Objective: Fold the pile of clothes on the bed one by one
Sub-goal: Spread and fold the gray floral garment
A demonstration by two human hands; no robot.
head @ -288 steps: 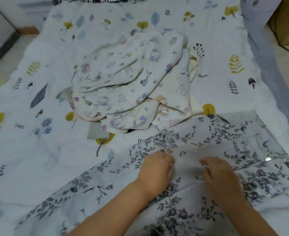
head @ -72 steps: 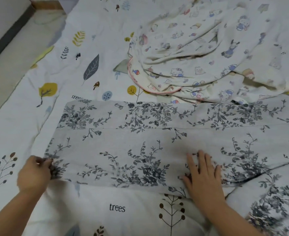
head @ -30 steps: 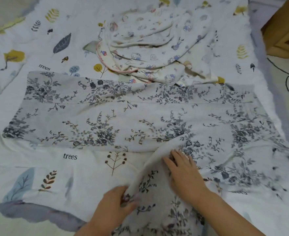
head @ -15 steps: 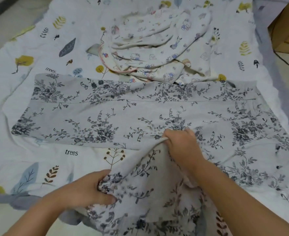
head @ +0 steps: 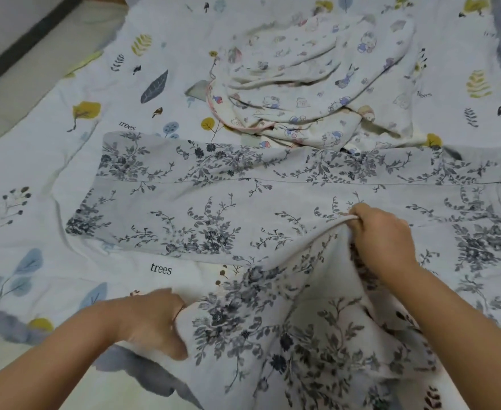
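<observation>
On the near left, the left hand (head: 151, 321) pinches the lower edge of the grey floral garment (head: 243, 202), which lies spread across the bed (head: 36, 143). Further right, the right hand (head: 382, 235) grips a raised fold at its middle. I judge this piece barely begun, and the cartoon-print pile (head: 311, 84) behind looks unfolded.

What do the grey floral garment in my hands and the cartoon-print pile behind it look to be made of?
Grey floral garment: thin, soft woven fabric, perhaps cotton or rayon, matte; it drapes limply where the right hand and left hand grip it. Cartoon-print pile: cream, matte, probably cotton knit; it lies in soft rounded folds, with a pink edge trim. The fibre cannot be confirmed by sight.
</observation>
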